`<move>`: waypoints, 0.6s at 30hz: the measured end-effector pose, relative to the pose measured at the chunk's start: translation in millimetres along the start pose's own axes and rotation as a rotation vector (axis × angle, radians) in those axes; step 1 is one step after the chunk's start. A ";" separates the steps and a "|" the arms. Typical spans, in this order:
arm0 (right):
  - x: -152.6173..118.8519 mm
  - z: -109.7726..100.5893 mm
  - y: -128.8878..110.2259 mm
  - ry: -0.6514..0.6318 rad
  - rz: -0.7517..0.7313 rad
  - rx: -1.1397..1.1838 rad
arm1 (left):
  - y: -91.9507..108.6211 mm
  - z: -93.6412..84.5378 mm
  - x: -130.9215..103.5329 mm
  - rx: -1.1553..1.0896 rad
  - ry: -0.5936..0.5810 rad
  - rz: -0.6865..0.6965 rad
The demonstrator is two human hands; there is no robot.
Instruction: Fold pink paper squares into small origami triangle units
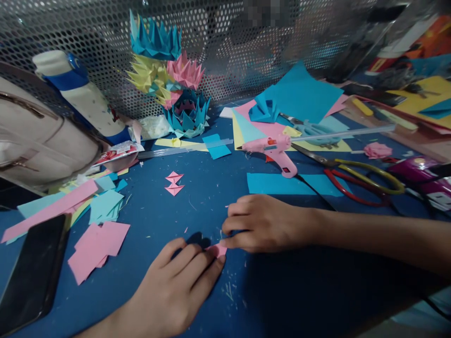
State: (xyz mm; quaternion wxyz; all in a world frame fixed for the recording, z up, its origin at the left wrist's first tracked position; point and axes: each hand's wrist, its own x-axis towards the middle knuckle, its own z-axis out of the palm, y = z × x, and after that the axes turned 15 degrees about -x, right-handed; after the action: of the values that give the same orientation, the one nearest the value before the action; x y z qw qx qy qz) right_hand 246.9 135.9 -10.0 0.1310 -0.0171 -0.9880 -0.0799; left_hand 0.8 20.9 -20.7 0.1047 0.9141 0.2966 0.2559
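A small pink piece of paper [219, 249] lies on the blue tabletop, mostly covered by fingers. My left hand [179, 281] presses on it from the lower left with its fingers closed together. From the right, my right hand [264, 223] pinches the paper's upper edge, fingers curled. Two small folded pink paper pieces [174, 183] sit on the table beyond my left hand. At the left is a loose stack of pink paper squares [97, 249], with light blue squares [105, 205] above it.
A pink glue gun [273, 149], red-and-yellow scissors [355, 176] and a blue paper strip [257, 183] lie beyond my right hand. Folded paper flowers [186, 112] stand against the perforated metal panel. A phone [35, 267], a bottle [84, 98] and a bag [42, 126] occupy the left.
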 end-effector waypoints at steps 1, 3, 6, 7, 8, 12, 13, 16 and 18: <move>0.1 -2.9 1.2 -0.018 0.002 0.001 | 1.1 0.5 -2.1 0.005 0.003 -0.012; 1.2 -9.0 2.1 -0.059 -0.012 0.001 | 3.5 1.5 -6.5 0.027 0.013 -0.042; 4.9 -16.8 0.1 -0.116 -0.053 -0.024 | 7.4 2.1 -10.7 0.070 0.036 -0.092; 6.2 -18.8 -1.0 -0.127 -0.053 -0.035 | 8.8 1.9 -11.1 0.083 0.038 -0.095; 7.3 -20.5 -2.2 -0.135 -0.046 -0.047 | 10.2 1.6 -11.0 0.097 0.037 -0.087; 9.1 -22.2 -4.6 -0.157 -0.035 -0.054 | 15.2 0.3 -9.0 0.180 -0.011 -0.023; 9.0 -21.0 -4.8 -0.153 -0.038 -0.047 | 15.8 0.2 -9.0 0.198 -0.020 -0.018; 8.2 -13.4 -5.8 -0.077 -0.008 -0.048 | 13.8 0.3 -11.1 0.189 -0.012 -0.013; 8.6 -6.7 -7.5 -0.046 0.041 -0.076 | 9.7 0.4 -13.3 0.120 0.002 -0.008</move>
State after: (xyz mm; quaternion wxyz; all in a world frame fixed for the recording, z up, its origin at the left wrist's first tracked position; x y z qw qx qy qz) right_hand 239.9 127.6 -2.5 0.1090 -0.0439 -0.9865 -0.1141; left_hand -3.4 5.2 -23.1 0.0505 0.9172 0.3153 0.2382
